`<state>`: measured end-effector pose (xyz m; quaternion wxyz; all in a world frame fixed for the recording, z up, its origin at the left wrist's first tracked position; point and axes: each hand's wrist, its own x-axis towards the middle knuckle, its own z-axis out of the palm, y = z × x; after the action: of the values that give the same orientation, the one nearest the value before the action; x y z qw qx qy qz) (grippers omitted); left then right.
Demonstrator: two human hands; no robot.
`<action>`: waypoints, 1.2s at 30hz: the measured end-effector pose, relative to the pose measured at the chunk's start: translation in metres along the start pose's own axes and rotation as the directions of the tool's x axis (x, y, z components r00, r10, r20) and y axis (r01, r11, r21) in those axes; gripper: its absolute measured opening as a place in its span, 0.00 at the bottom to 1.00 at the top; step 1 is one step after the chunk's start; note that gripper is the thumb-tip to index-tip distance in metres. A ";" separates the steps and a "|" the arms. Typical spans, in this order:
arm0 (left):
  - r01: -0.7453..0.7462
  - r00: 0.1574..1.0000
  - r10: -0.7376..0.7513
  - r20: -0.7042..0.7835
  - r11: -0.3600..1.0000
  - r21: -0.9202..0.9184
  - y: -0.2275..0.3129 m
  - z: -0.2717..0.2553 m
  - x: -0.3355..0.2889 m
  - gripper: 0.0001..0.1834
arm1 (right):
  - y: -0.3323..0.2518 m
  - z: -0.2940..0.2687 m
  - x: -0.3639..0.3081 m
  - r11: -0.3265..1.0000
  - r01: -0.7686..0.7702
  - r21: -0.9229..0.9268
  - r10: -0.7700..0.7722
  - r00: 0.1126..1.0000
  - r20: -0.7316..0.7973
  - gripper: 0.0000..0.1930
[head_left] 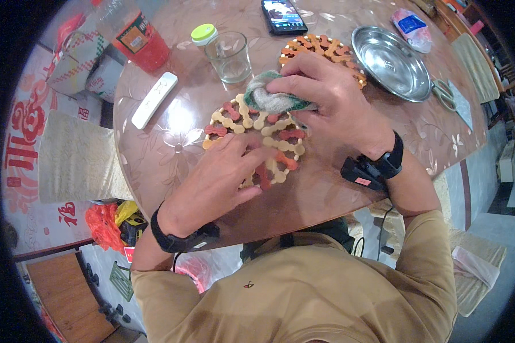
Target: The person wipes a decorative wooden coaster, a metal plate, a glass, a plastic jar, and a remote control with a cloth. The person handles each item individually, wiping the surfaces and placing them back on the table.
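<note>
**Two hands at a cream-and-red trivet on a round table**

Head view. A round openwork trivet of cream and red bone-shaped pieces (257, 137) lies flat on the round brown table with a glossy flower-patterned cover (171, 143), near the table's edge closest to the person. The left hand (220, 180) lies palm down on the near left part of this trivet, fingers spread fairly wide and flat against it, gripping nothing. The right hand (326, 103) is at the trivet's far right side, its fingers curled narrowly over a crumpled grey-green and white cloth (272, 97) and pressing it onto the trivet's far edge. Both wrists wear black bands with small black units attached.

Just beyond the trivet, partly hidden under the right hand, lies a second round openwork trivet in orange and tan (320, 48). To the right of that one sits a shallow round steel dish (392, 63); past the dish lie a clear plastic bag with a blue label (412, 28) and a pair of scissors (443, 91). Beyond the first trivet, to its left, stands a clear drinking glass (230, 56) with a small jar with a pale green lid (203, 34) just behind it. A black smartphone with a lit screen (283, 16) lies farther off. Left of the trivet lies a white oblong remote control (154, 100), and beyond it a plastic bottle of red liquid (137, 34).
</note>
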<state>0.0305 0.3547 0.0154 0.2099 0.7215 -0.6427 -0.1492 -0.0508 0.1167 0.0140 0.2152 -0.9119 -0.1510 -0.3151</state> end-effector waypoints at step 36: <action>0.061 0.996 -0.074 0.050 0.969 0.238 0.027 0.026 -0.078 0.52 | -0.005 -0.066 0.003 0.997 -0.017 0.081 0.042 0.946 -0.321 0.11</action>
<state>-0.0158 0.4271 0.0018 0.0985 0.7582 -0.6368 -0.0995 -0.0837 0.0891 0.0641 0.2766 -0.8413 -0.1122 -0.4507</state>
